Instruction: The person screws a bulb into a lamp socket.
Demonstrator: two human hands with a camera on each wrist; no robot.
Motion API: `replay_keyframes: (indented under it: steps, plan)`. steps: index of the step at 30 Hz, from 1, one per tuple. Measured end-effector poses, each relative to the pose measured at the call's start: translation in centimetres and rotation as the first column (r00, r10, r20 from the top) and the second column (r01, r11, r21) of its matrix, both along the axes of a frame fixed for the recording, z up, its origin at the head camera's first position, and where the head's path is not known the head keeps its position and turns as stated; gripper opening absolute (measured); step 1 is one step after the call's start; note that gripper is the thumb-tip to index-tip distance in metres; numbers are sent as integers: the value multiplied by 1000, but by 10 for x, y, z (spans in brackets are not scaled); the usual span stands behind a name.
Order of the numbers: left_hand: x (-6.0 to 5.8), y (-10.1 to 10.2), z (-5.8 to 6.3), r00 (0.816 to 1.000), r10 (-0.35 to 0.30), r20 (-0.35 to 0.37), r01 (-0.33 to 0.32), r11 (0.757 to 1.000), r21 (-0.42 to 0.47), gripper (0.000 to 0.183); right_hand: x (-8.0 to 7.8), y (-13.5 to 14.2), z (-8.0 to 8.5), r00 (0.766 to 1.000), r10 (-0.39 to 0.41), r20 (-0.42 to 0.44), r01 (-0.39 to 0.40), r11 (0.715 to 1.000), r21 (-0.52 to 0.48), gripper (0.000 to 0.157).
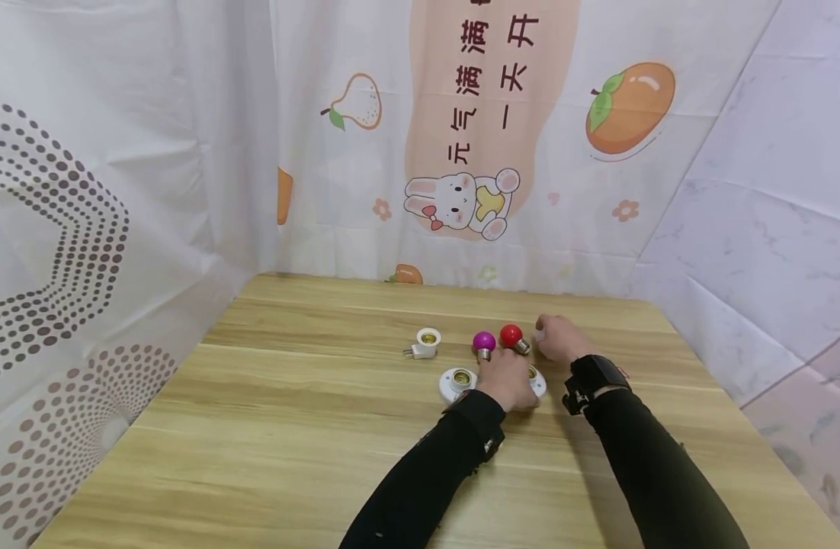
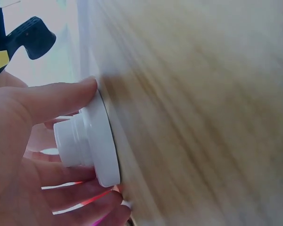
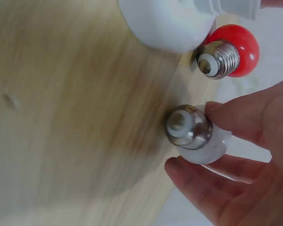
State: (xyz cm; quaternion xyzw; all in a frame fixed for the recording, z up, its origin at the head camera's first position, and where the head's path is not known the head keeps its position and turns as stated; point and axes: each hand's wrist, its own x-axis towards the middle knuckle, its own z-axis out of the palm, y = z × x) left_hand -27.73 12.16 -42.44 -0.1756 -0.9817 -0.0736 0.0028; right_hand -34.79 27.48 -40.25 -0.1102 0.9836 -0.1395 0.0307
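My left hand [image 1: 508, 379] holds a white round lamp socket [image 2: 104, 141] by its rim, thumb on one side and fingers on the other. The socket's base sits flat on the table, and in the head view the hand covers much of it. With my right hand [image 1: 562, 339] I hold a white light bulb [image 3: 210, 149] between thumb and fingers, its metal screw base pointing away from the palm. The bulb is close to the tabletop. A red bulb [image 1: 511, 334] lies between the two hands, and a purple bulb [image 1: 485, 341] is just beyond my left hand.
A second round socket [image 1: 450, 389] sits left of my left hand. Farther left lies a white plug-in socket [image 1: 425, 349] with prongs. The wooden table [image 1: 290, 427] ends at a printed curtain [image 1: 365, 191] behind, with more curtains along both sides.
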Motion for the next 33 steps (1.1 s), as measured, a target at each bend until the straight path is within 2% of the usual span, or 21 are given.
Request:
replay_keyframes:
  steps: [6,11,18,21,25,29,33]
  plan:
    - [1,-7,4,999,-36,14,36,999,30,39,5,4,2,999,-3,37,2,1000,18,28]
    - [3,-13,11,996,-58,65,51,992,113,34,8,1,8,999,2,35,-3,1000,11,38]
    - [2,-28,29,992,-108,60,95,978,185,30,14,-7,24,999,15,32,-13,998,-69,49]
    - [0,-39,36,990,-118,73,99,969,228,33,18,-11,31,1000,7,17,-5,993,-115,48]
    - [-2,-59,47,990,-119,72,94,955,283,41,22,-17,36,1000,-12,-23,7,974,-228,45]
    - [-2,-81,57,994,-88,60,66,952,300,58,27,-26,38,996,-14,-92,-16,947,-321,42]
    - [1,-103,66,997,-59,55,39,947,320,72,32,-36,41,994,-16,-104,-25,928,-373,41]
